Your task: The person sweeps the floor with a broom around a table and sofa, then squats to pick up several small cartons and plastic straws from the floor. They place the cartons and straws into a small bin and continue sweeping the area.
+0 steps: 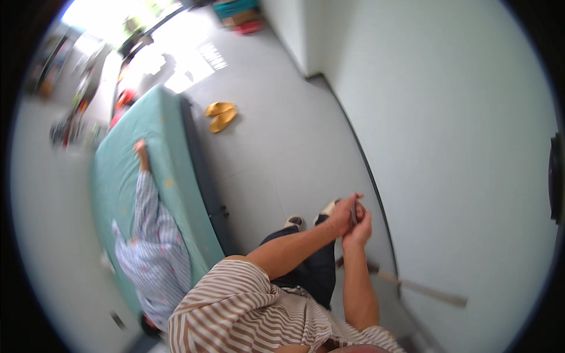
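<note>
My left hand and my right hand meet in front of me, low and close to the wall. Between them shows the edge of a thin, dark grey object, mostly hidden by the fingers and too small to identify. Both hands appear closed around it. Below them, partly behind my right forearm, a long tool with a pale handle and a dark brown end slants toward the wall.
At left, a person in pale blue patterned clothes lies on a bed with a mint-green sheet, one arm stretched out. Yellow slippers lie on the grey floor. A pale wall rises at right; boxes stand far off.
</note>
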